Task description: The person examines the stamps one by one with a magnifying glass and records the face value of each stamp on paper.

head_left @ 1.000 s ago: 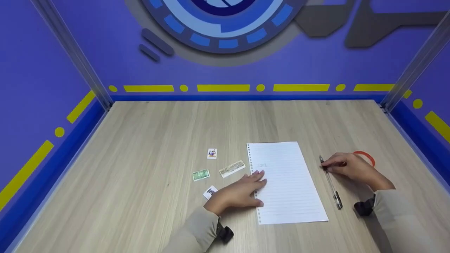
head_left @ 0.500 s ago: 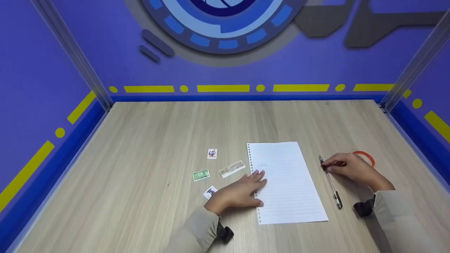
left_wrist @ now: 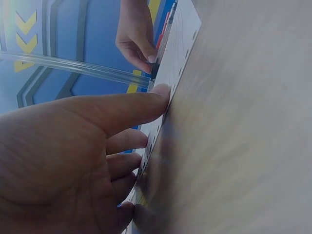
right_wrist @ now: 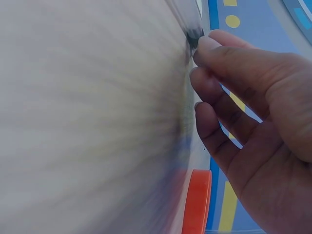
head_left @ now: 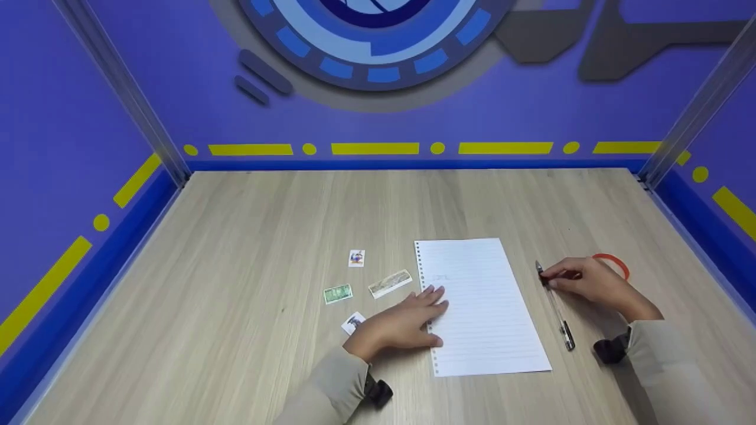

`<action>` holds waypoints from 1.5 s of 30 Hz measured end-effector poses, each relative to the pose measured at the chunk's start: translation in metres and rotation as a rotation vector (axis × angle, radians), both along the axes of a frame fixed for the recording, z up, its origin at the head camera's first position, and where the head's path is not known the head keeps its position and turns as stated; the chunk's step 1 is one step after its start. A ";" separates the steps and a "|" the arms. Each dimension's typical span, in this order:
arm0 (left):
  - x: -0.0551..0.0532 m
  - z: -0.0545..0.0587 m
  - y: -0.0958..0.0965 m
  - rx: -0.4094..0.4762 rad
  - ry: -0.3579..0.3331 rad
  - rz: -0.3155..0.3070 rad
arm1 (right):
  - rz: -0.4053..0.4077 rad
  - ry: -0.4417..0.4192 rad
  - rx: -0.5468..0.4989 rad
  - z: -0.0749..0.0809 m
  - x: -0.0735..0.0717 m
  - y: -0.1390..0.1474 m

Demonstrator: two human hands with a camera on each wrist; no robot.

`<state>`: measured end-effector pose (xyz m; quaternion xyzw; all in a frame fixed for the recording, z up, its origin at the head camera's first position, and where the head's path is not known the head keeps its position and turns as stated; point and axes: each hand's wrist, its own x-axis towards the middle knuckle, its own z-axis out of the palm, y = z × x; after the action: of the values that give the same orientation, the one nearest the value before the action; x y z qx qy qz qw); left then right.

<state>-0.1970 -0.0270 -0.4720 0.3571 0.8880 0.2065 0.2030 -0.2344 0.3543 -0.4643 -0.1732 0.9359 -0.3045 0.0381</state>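
Observation:
A lined sheet of paper [head_left: 481, 313] with punched holes lies on the table, faint writing at its upper left. My left hand [head_left: 407, 319] rests on its left edge, fingers spread; in the left wrist view the thumb [left_wrist: 141, 105] lies on the punched margin. To the right of the sheet lies a clear pen [head_left: 555, 310] with black ends. My right hand [head_left: 590, 286] pinches it near its far end between thumb and forefinger, as the right wrist view shows at the pen's dark part [right_wrist: 195, 38].
Left of the sheet lie several small stamps, among them a green stamp [head_left: 337, 294], a brownish stamp [head_left: 390, 284] and a stamp with a colourful figure [head_left: 356, 258]. Another stamp [head_left: 353, 323] is partly under the left hand. A red ring [head_left: 617, 264] sits behind the right hand.

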 end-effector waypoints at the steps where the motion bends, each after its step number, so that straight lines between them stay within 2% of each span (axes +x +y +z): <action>1: 0.000 0.000 0.000 0.000 0.000 0.000 | -0.006 -0.004 0.002 0.000 0.000 0.000; 4: 0.001 0.001 0.000 0.009 -0.009 0.004 | -0.023 -0.024 -0.003 0.000 0.000 0.000; 11: 0.001 0.001 0.000 0.003 0.023 0.000 | -0.047 -0.046 -0.022 0.001 0.001 -0.001; 21: 0.001 0.000 0.002 0.011 -0.004 0.020 | -0.075 -0.073 -0.027 0.003 0.001 -0.001; 31: 0.001 0.000 0.004 0.011 0.012 0.014 | -0.105 -0.014 0.017 0.007 0.003 -0.001; 38: 0.002 0.000 0.003 0.020 0.019 0.009 | -0.097 0.024 0.001 0.010 0.004 -0.001; 45: 0.002 0.001 0.003 0.026 0.037 0.008 | -0.120 0.020 0.006 0.012 0.007 0.000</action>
<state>-0.1950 -0.0237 -0.4710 0.3600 0.8903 0.2121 0.1813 -0.2276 0.3544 -0.4527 -0.1195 0.9458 -0.3016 0.0108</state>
